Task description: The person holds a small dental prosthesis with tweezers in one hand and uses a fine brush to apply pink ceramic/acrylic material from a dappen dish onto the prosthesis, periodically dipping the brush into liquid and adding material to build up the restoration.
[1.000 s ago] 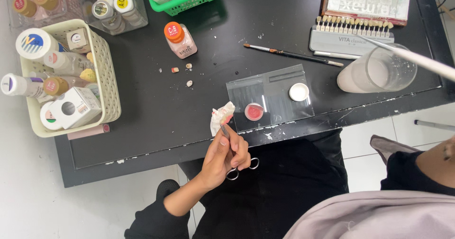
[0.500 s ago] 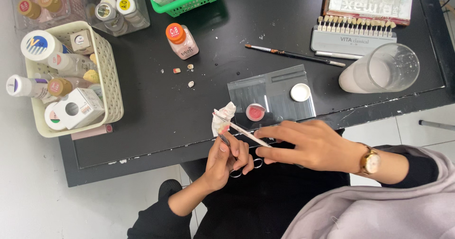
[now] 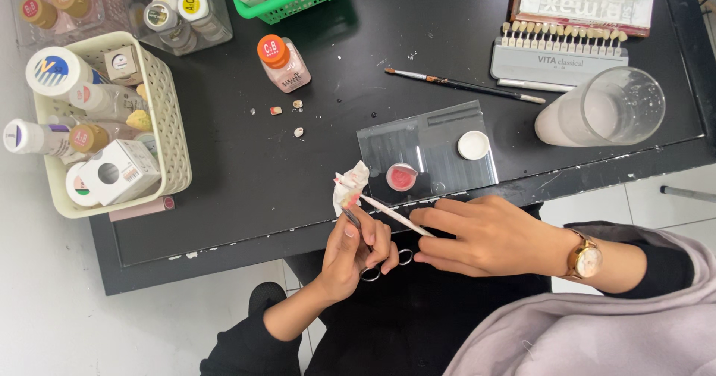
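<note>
My left hand [image 3: 356, 255] grips metal forceps [image 3: 371, 265] with ring handles, just past the black table's near edge. The forceps' tip points up at a crumpled white tissue [image 3: 349, 185] stained pink; what the tip clamps is hidden. My right hand [image 3: 485, 234], with a watch on the wrist, pinches a thin white brush [image 3: 394, 216]. The brush tip touches the spot where the forceps meet the tissue. A small round dish of pink paste [image 3: 401, 177] sits on a clear glass slab [image 3: 429, 141] just above both hands.
A white cap [image 3: 473, 145] lies on the slab. A frosted glass cup [image 3: 604, 107], a tooth shade guide [image 3: 559, 51] and a dark brush [image 3: 462, 85] lie to the right. An orange-capped bottle [image 3: 282, 63], small tooth pieces [image 3: 287, 110] and a beige basket [image 3: 175, 145] of bottles are on the left.
My right hand came in from the right, carrying the white brush from over the glass cup down to the forceps' tip. My left hand stayed roughly in place.
</note>
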